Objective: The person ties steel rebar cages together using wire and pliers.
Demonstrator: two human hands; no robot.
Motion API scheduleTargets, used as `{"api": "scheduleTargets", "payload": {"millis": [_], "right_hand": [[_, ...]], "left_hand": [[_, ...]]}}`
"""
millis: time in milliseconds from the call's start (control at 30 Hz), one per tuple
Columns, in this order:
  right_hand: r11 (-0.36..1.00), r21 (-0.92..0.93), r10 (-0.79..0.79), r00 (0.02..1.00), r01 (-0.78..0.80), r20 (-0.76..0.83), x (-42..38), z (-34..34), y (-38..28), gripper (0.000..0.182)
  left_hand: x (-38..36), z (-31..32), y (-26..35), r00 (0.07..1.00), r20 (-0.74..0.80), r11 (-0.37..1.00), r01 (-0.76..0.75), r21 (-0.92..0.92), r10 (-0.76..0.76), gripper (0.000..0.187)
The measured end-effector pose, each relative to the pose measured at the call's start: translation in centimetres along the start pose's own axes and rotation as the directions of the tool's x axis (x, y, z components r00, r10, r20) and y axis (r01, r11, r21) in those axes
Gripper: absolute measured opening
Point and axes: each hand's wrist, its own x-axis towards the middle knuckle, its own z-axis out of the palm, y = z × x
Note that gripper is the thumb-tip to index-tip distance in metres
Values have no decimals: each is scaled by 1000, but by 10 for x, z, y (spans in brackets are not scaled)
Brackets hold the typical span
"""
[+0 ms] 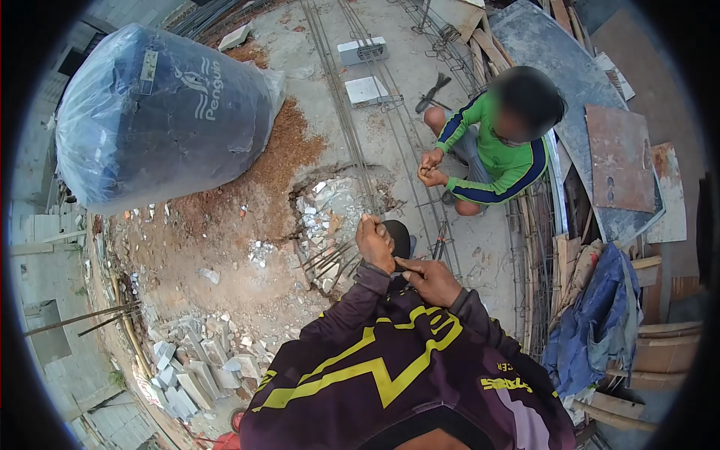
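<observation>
My left hand (375,244) curled, my right hand (434,283) by its wrist, fingers narrow, grip unclear, rubble (324,208) near.

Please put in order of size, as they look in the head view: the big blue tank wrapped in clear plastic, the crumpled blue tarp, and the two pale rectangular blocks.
1. Blue tank
2. Blue tarp
3. Upper pale block and lower pale block: too alike to rank.
</observation>
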Motion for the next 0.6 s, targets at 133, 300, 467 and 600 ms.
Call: {"api": "scheduleTargets", "payload": {"millis": [133, 300, 467, 600], "right_hand": [[994, 112, 7, 992, 7, -122, -5, -20, 14, 37], [918, 395, 141, 967, -47, -211, -13, -29, 33, 37], [892, 451, 174, 938, -22, -299, 0, -38, 31, 37], [890, 455, 190, 923, -19, -333, 35, -49, 21, 37]], "left_hand": [[4, 45, 0, 974, 195, 993, 106, 51, -114, 26], [18, 76, -14, 916, 355, 977, 137, 165, -189, 27], [41, 102, -16, 869, 403, 950, 202, 239, -286, 26], [81, 123, -8, 813, 445, 917, 259, 303, -377, 26]]}}
